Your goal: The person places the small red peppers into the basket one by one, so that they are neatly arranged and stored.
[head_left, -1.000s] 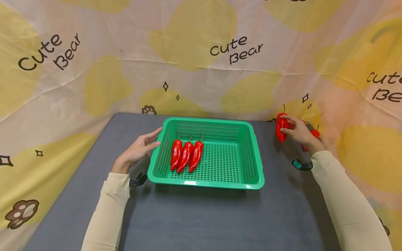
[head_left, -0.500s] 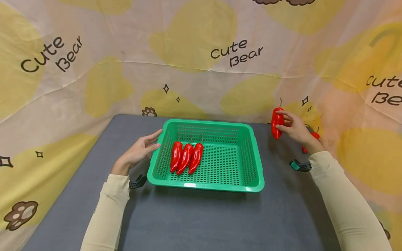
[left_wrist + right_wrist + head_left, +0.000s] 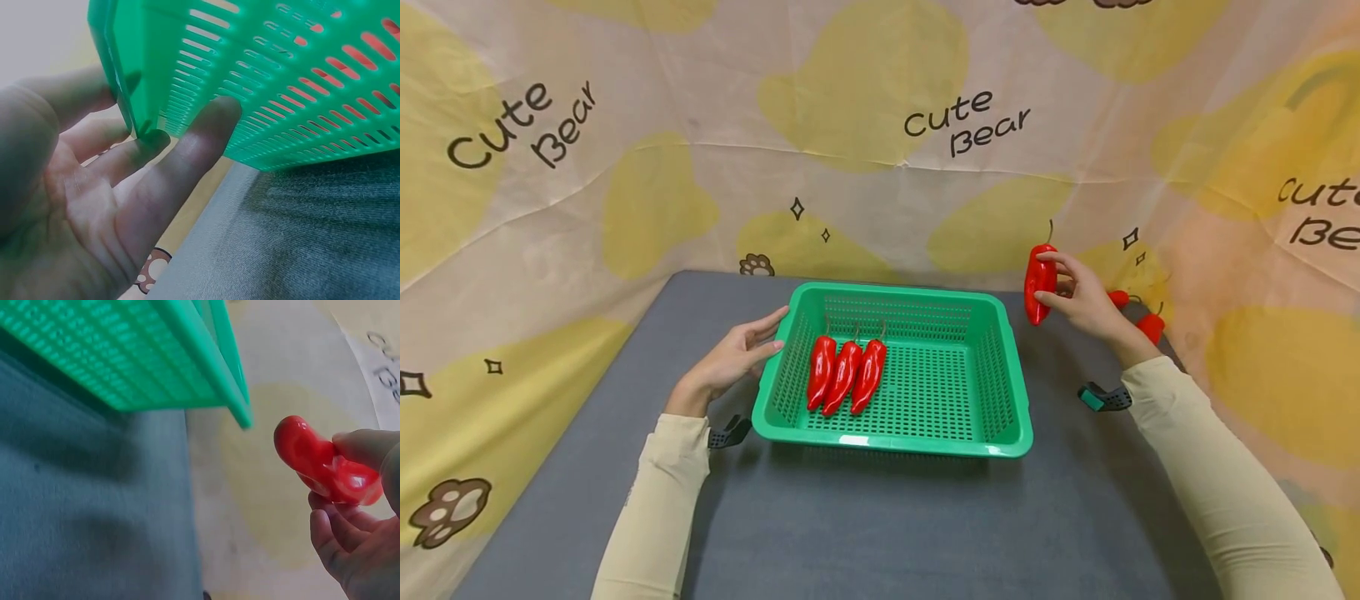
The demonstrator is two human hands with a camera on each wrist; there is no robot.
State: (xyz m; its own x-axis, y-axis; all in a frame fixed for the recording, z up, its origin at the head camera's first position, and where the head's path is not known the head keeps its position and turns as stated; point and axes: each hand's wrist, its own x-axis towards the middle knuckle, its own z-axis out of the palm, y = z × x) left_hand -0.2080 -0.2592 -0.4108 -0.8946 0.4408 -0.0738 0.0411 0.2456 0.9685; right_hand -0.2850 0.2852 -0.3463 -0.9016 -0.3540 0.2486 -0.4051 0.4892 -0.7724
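Note:
A green plastic basket [image 3: 895, 450] with slotted walls stands on the grey table, three glossy red chili peppers [image 3: 868, 377] side by side in its left half. My left hand [image 3: 730, 362] holds the basket's left rim; in the left wrist view, fingertips [image 3: 225, 112] lie against the slotted wall below the rim. Beyond the basket's far right corner, my right hand [image 3: 1086, 296] pinches another red chili pepper [image 3: 1040, 283] between thumb and fingers, above the table with its stem up. The right wrist view shows this chili pepper [image 3: 312, 459] near the basket's corner.
More red chili peppers [image 3: 1150, 325] lie at the table's far right edge, partly hidden by my right wrist. A printed cloth [image 3: 850, 100] hangs behind the grey table [image 3: 880, 533] and along both sides.
My right hand has moved left and slightly up with the chili pepper, toward the basket. My left hand, the basket and the three chili peppers inside look unmoved.

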